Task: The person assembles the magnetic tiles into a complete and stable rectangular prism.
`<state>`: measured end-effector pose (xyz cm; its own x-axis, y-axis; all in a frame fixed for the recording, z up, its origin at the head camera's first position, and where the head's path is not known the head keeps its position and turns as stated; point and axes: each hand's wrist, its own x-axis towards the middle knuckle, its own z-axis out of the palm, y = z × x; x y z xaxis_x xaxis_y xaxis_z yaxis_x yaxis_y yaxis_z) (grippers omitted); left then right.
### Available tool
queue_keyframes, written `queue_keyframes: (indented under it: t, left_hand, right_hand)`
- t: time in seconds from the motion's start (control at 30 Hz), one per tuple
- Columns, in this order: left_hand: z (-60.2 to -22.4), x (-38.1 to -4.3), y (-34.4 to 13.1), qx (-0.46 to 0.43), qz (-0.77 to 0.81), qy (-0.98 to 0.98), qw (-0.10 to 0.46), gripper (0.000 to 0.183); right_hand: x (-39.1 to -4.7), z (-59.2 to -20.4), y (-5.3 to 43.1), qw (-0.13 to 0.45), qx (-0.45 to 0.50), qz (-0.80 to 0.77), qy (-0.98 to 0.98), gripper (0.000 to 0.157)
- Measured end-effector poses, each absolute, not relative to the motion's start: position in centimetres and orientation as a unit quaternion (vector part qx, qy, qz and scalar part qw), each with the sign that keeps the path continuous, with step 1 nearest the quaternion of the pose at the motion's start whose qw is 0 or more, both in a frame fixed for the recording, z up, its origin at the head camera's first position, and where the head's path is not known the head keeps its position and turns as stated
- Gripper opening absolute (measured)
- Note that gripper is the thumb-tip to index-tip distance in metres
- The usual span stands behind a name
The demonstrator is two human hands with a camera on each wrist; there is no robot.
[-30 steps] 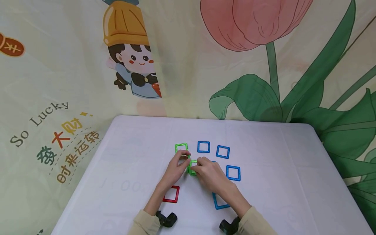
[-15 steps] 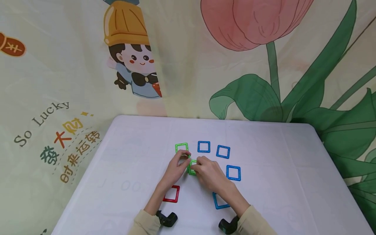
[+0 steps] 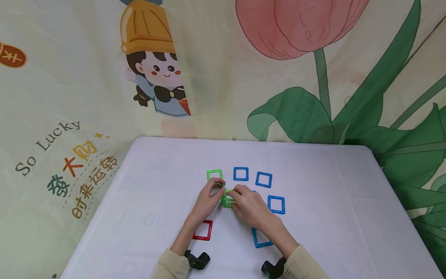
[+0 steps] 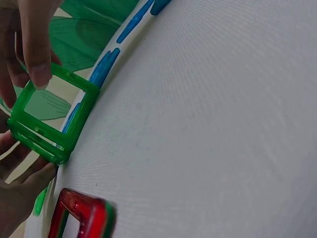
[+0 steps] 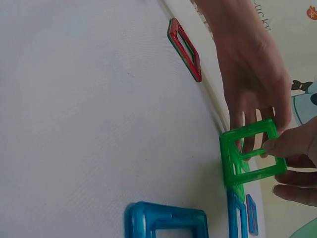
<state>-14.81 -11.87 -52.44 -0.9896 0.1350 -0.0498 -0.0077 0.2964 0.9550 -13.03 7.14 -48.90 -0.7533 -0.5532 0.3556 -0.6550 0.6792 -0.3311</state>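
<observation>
L hand (image 3: pixel 208 201) curls round, R hand (image 3: pixel 249 205) pinches, green square plastic frames (image 4: pixel 83 115) betw. them, mid white surface (image 3: pixel 167 174); red square plastic frame (image 3: pixel 210 230) at 7 o'clock. Vs 0.5 s ago, R grip's slightly higher.

"What's that person got on?"
"A loose-looking beige fabric sleeve on each arm, the left (image 3: pixel 174 264) and the right (image 3: pixel 304 263) the same colour."
"And at the cuffs?"
"A black, elbow-shaped device with a rounded end on the left wrist (image 3: pixel 198 260), and another black, round-ended one on the right (image 3: pixel 273 268)."
"Hands?"
"Bare, both left hand (image 3: pixel 207 200) and right hand (image 3: pixel 250 208)."
</observation>
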Motion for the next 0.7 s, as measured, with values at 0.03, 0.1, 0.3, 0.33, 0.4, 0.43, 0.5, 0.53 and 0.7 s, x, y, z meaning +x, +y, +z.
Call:
queue_keyframes:
  t: [0.03,0.1,0.3,0.33,0.4,0.43,0.5,0.53,0.7]
  left_hand:
    - [-52.5,-14.8,-11.9,0.041,0.593,0.802,0.059,0.034]
    - [-52.6,-14.8,-12.0,0.044,0.594,0.801,0.058,0.033]
    - [-52.5,-14.8,-11.9,0.046,0.594,0.802,0.057,0.032]
    - [-52.5,-14.8,-11.9,0.045,0.592,0.802,0.057,0.033]
    - [-52.5,-14.8,-11.9,0.043,0.593,0.802,0.059,0.033]
    - [-52.5,-14.8,-11.9,0.043,0.594,0.801,0.059,0.033]
    - [-52.5,-14.8,-11.8,0.046,0.594,0.801,0.056,0.033]
    - [-52.5,-14.9,-11.8,0.045,0.594,0.801,0.056,0.033]
    - [-52.7,-14.7,-11.8,0.042,0.592,0.803,0.052,0.032]
  right_hand:
    - [-13.0,-48.9,7.3,0.117,0.330,0.225,-0.909,0.036]
    - [-12.9,-48.9,7.7,0.123,0.326,0.229,-0.909,0.037]
    - [-12.8,-48.9,8.7,0.134,0.322,0.239,-0.906,0.036]
    - [-12.8,-48.9,8.9,0.132,0.322,0.242,-0.906,0.037]
    - [-12.8,-49.0,9.3,0.129,0.319,0.247,-0.906,0.037]
    - [-12.7,-49.1,9.5,0.126,0.317,0.249,-0.906,0.037]
    - [-12.6,-49.3,9.8,0.123,0.313,0.251,-0.908,0.037]
    - [-12.5,-49.4,10.0,0.122,0.311,0.249,-0.909,0.037]
    - [-12.1,-50.0,10.8,0.119,0.301,0.243,-0.914,0.035]
